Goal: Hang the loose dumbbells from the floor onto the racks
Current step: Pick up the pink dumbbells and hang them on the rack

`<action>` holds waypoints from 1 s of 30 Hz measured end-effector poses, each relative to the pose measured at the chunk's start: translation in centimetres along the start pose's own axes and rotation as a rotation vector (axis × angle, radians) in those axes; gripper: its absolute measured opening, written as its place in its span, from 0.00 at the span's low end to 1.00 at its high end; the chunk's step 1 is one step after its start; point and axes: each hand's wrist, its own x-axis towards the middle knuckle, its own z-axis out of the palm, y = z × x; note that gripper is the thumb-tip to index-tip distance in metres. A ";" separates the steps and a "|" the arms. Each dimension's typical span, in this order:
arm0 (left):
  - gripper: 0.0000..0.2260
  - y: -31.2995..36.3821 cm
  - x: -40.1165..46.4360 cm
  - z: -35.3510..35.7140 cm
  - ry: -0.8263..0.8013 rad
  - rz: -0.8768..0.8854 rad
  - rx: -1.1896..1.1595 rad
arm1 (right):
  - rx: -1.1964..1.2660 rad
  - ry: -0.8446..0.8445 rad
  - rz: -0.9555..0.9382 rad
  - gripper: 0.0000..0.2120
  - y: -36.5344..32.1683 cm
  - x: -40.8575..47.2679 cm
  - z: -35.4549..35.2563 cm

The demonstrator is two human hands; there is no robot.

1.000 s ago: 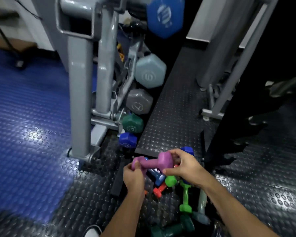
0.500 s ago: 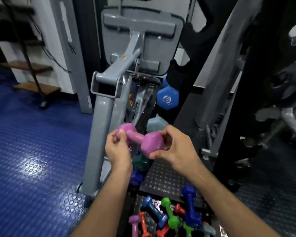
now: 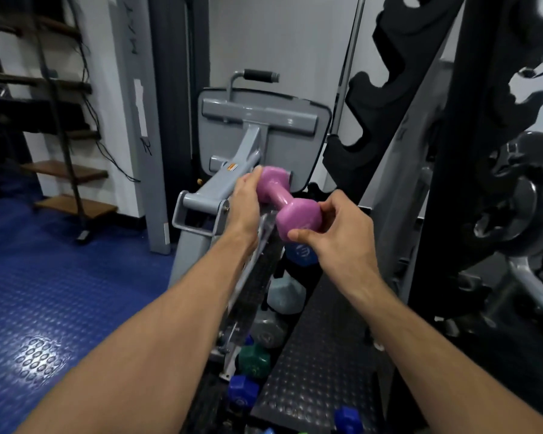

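Observation:
A pink dumbbell (image 3: 287,204) is held in the air at chest height between both hands. My left hand (image 3: 244,204) grips its far head, my right hand (image 3: 339,227) grips its near head. Below it, a slanted rack (image 3: 248,296) carries a column of dumbbells: blue (image 3: 301,253), pale grey-blue (image 3: 284,294), grey (image 3: 268,332), green (image 3: 253,360) and dark blue (image 3: 242,391). A black rack with empty notched cradles (image 3: 386,98) rises at the upper right. A loose blue dumbbell head (image 3: 347,418) shows on the floor at the bottom edge.
A grey exercise machine (image 3: 257,133) with a padded handle stands straight ahead. Blue studded flooring (image 3: 44,308) lies to the left, black studded matting (image 3: 320,364) below. Weight plates on a chrome bar (image 3: 521,214) are at the right. Wooden shelves (image 3: 72,173) stand at the far left.
Both hands lifted the pink dumbbell from the pile on the floor up to chest height. The view tilted up, so the floor pile has dropped almost out of sight.

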 end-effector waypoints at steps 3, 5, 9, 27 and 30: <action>0.34 1.5 2.4 1.9 -0.081 -0.025 0.073 | -0.029 0.049 0.024 0.24 0.7 1.7 -0.1; 0.29 1.9 3.6 3.2 -0.101 0.003 0.118 | -0.053 0.069 0.037 0.24 1.0 2.7 -0.2; 0.26 2.1 5.5 5.0 -0.185 -0.002 0.152 | -0.109 0.106 0.059 0.25 1.1 4.4 -0.8; 0.32 -0.4 9.2 7.1 -0.390 -0.107 0.258 | -0.288 0.155 0.105 0.32 0.6 4.7 -0.9; 0.30 -0.2 9.1 7.3 -0.401 -0.162 0.255 | -0.308 0.153 0.051 0.32 0.8 4.4 -0.8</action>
